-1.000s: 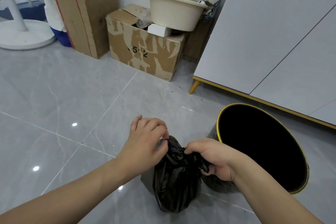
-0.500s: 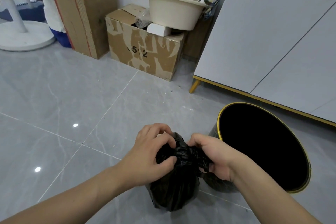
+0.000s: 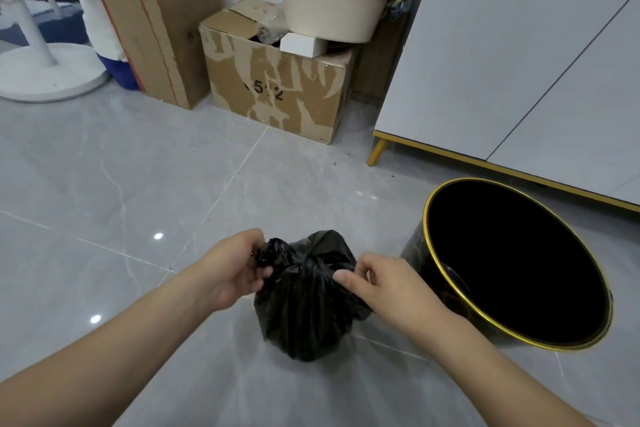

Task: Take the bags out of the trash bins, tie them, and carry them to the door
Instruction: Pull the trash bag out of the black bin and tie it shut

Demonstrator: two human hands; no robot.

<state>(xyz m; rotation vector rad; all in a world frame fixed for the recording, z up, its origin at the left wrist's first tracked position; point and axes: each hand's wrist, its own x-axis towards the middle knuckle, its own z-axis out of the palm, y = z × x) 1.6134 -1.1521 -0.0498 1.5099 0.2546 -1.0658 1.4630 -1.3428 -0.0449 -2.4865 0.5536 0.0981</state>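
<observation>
A small black trash bag (image 3: 304, 308) sits on the grey tile floor in front of me, its top twisted into a knot. My left hand (image 3: 232, 270) grips one gathered end of the bag's top on the left. My right hand (image 3: 377, 284) pinches the other end on the right, thumb on the plastic. To the right stands a black trash bin (image 3: 440, 274) with a gold rim; its inside is dark and no bag shows on the rim.
A white cabinet (image 3: 519, 80) on gold legs rises behind the bin. Two cardboard boxes (image 3: 277, 94) stand against the far wall, a cream basin (image 3: 329, 10) on the lower one. A white fan base (image 3: 45, 76) is at far left.
Both hands have pulled apart sideways, drawing the bag's two ends outward and tightening the knot. The bag's top now shows between them.
</observation>
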